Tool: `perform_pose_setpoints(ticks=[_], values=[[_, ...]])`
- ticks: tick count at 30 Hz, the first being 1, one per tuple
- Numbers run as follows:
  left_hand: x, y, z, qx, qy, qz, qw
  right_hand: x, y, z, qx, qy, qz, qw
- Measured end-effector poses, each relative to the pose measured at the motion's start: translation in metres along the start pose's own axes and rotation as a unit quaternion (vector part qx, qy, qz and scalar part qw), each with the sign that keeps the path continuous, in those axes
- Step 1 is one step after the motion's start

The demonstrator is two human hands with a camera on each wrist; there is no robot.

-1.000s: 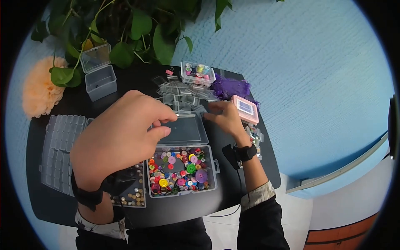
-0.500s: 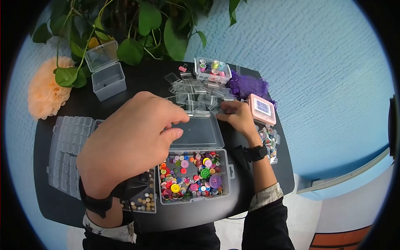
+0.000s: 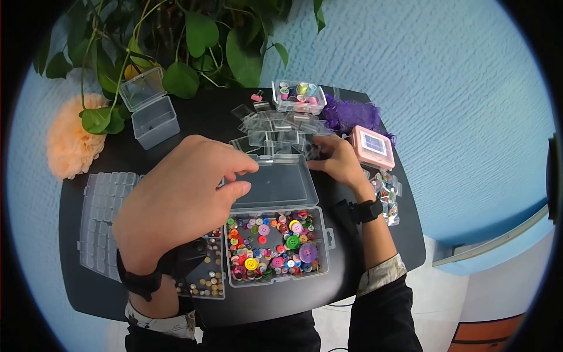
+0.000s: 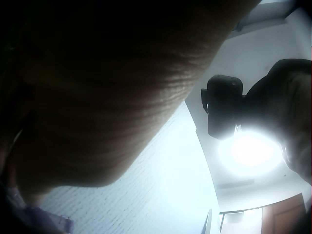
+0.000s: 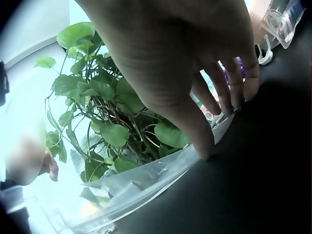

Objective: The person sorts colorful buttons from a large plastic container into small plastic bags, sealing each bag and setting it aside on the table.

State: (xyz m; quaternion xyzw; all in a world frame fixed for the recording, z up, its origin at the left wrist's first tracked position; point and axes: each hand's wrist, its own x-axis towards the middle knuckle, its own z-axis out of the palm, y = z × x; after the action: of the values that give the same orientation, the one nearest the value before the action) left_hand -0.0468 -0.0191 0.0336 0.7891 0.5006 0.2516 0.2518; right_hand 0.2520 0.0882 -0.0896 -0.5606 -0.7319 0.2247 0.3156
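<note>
Clear plastic pieces [image 3: 281, 124]: thin, flat, glossy; overlapping in a loose pile behind the open lid [image 3: 272, 183] of the button box [image 3: 326, 258].
Right hand [image 3: 342, 163]: at pile's right edge, thumb apart from lightly bent fingers; contact unclear.
Left hand [image 3: 179, 196]: raised near the lid, fingers loosely curled, thumb and index tips apart.
Pink case [image 3: 361, 156]: right of right hand; pale label, print too small to read.
Spool box [image 3: 299, 107]: behind pile, beside purple mesh [image 3: 352, 114].

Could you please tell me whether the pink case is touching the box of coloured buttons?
Apart. The head view shows dark tabletop and the right hand between the button box and the pink case.
</note>
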Motion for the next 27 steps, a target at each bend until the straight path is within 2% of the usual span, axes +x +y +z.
perform_pose_setpoints(ticks=[2,3,6,16,18,21,22,23,24,25,26,27], values=[[0.000,-0.002,0.001,0.001,0.008,0.014,1.000,0.001,-0.004,-0.001,-0.053,-0.029,-0.058,0.996],[0.000,-0.002,0.001,0.003,0.005,0.013,1.000,0.001,-0.003,-0.001,-0.050,-0.029,-0.056,0.997],[0.001,-0.001,0.001,0.011,0.004,0.013,1.000,0.004,-0.002,-0.001,-0.029,-0.056,0.000,0.998],[0.002,-0.002,0.001,0.021,-0.004,0.018,1.000,0.008,0.007,-0.002,-0.037,-0.049,0.038,0.997],[0.002,-0.002,0.001,0.021,-0.003,0.016,1.000,0.007,0.014,0.000,-0.045,0.039,-0.032,0.998],[0.002,-0.001,-0.002,0.018,0.015,0.045,0.999,0.003,-0.030,-0.020,-0.007,0.063,-0.002,0.998],[0.004,0.004,-0.004,0.006,0.022,0.066,0.998,-0.001,-0.055,-0.027,0.078,0.059,0.046,0.994],[0.006,0.009,-0.005,-0.005,0.029,0.086,0.996,-0.006,-0.080,-0.036,0.079,0.057,0.041,0.994],[0.007,0.011,-0.004,-0.003,0.032,0.085,0.996,-0.012,-0.104,-0.046,0.139,0.014,0.054,0.989],[0.008,0.014,-0.002,-0.054,0.075,0.091,0.992,-0.018,-0.123,-0.052,0.200,-0.028,0.068,0.977],[0.010,0.018,0.000,-0.105,0.116,0.096,0.983,-0.022,-0.138,-0.055,0.204,-0.028,0.066,0.976],[0.011,0.023,0.002,-0.099,0.113,0.095,0.984,-0.026,-0.150,-0.056,0.198,-0.093,0.049,0.975]])
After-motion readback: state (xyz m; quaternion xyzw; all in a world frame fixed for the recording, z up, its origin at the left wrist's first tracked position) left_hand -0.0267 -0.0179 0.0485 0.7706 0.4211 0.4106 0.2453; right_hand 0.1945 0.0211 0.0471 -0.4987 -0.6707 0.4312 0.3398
